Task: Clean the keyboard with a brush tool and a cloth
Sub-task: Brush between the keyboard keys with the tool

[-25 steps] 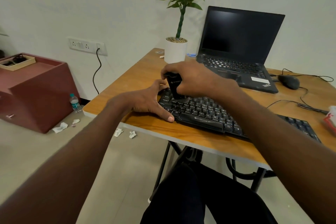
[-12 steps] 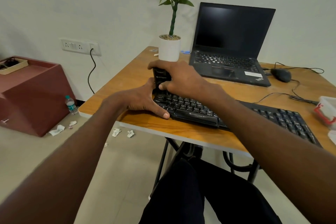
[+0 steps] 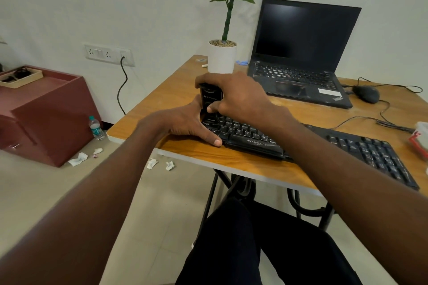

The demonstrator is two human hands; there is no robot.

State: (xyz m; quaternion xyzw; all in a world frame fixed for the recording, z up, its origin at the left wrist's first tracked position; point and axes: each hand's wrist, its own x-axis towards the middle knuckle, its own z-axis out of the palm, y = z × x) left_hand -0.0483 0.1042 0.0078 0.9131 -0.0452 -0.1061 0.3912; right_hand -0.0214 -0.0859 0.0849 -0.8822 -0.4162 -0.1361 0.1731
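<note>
Since a second ago, the right hand (image 3: pixel 236 97) has carried the black brush tool (image 3: pixel 210 99) from the keys a little way in to the far left end of the keyboard (image 3: pixel 301 143), while the left hand (image 3: pixel 185 122) has stayed braced at that left end.

Nearest the viewer, the person's dark-trousered legs sit under the wooden table (image 3: pixel 231 159), and both bare forearms reach forward over its near edge. The black keyboard lies slantwise along the front of the table. The left hand rests flat and spread against the keyboard's left edge, thumb stretched along the near corner, fingers straight. The right hand grips the brush tool from above, fingers curled round its top and thumb on its front; the tool stands upright on the top-left keys, its bristles hidden. No cloth can be made out.

At the right edge lies a white and red packet (image 3: pixel 420 139). Farther back stand an open black laptop (image 3: pixel 301 53) with a dark screen, a black mouse (image 3: pixel 366 93) beside it, and a white potted plant (image 3: pixel 222 58). On the floor at left are crumpled tissues (image 3: pixel 78 159), a water bottle (image 3: pixel 96 128) and a maroon cabinet (image 3: pixel 46 118).
</note>
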